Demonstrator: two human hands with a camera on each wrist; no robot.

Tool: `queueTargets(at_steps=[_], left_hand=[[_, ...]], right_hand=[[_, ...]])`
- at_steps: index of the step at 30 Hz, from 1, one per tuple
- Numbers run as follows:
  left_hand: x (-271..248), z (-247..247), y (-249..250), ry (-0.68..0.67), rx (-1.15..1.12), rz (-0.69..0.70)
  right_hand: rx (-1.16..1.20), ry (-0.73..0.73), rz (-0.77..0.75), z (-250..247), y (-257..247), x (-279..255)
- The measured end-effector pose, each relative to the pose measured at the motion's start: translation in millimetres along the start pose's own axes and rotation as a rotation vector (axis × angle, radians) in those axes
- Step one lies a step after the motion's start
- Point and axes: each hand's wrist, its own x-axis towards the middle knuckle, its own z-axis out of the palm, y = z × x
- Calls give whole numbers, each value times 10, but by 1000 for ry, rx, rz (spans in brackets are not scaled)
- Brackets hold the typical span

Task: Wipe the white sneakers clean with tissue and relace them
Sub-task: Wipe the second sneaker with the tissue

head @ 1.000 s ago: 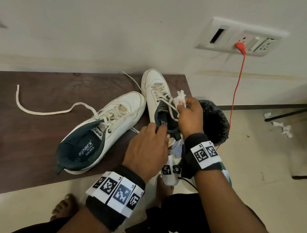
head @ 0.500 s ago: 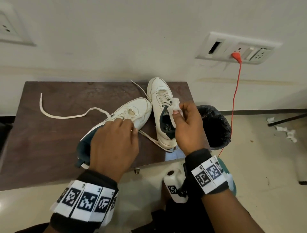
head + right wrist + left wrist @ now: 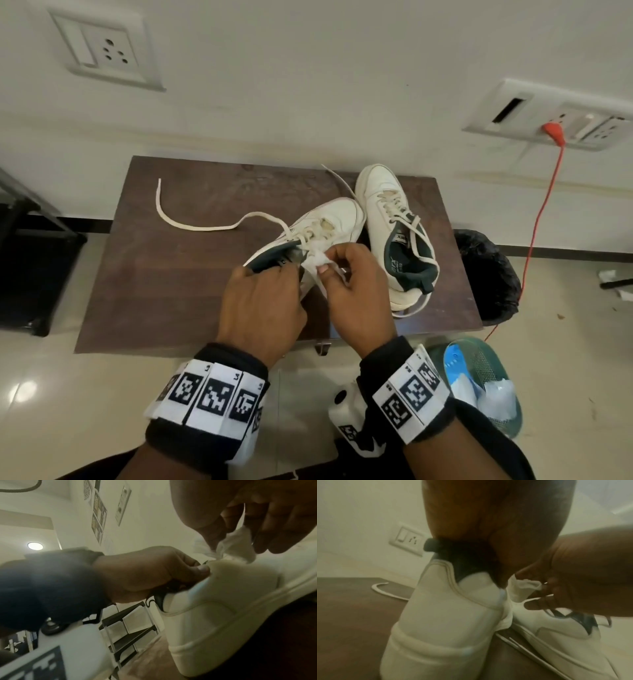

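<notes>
Two white sneakers with dark green lining lie on a brown table (image 3: 164,274). My left hand (image 3: 263,301) grips the heel collar of the left sneaker (image 3: 329,222), whose heel (image 3: 440,615) fills the left wrist view. My right hand (image 3: 356,287) pinches a crumpled white tissue (image 3: 318,260) against that sneaker's side near the collar; the tissue (image 3: 236,547) shows between thumb and fingers in the right wrist view. The right sneaker (image 3: 394,219) lies beside it, laced, toe toward the wall. A loose lace (image 3: 191,222) trails left from the held sneaker.
A black-lined bin (image 3: 486,274) stands at the table's right edge. An orange cable (image 3: 544,212) hangs from the wall socket (image 3: 561,120). On the floor by my right wrist sit a green tray with a blue pack (image 3: 479,380) and a white bottle (image 3: 346,411). A dark rack (image 3: 20,267) stands left.
My left hand left the right sneaker and took hold of the left sneaker's heel collar. My right hand carried the tissue from the right sneaker over to the left one.
</notes>
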Motion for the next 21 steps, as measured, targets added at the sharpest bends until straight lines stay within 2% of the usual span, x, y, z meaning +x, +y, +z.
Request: queueTargets(at_steps=[3, 6, 8, 13, 16, 21], left_hand=[[92, -75, -103, 70, -317, -71], [144, -85, -256, 26, -682, -180], [147, -75, -316, -5, -758, -206], [135, -70, -312, -80, -814, -267], [164, -68, -348, -50, -856, -312], [236, -81, -359, -62, -1099, -341]], right_hand=[[45, 37, -2, -13, -49, 134], [122, 80, 8, -43, -116, 259], [155, 81, -15, -48, -157, 307], [116, -20, -50, 69, -186, 341], [15, -74, -160, 118, -236, 416], [-133, -110, -333, 230, -266, 352]])
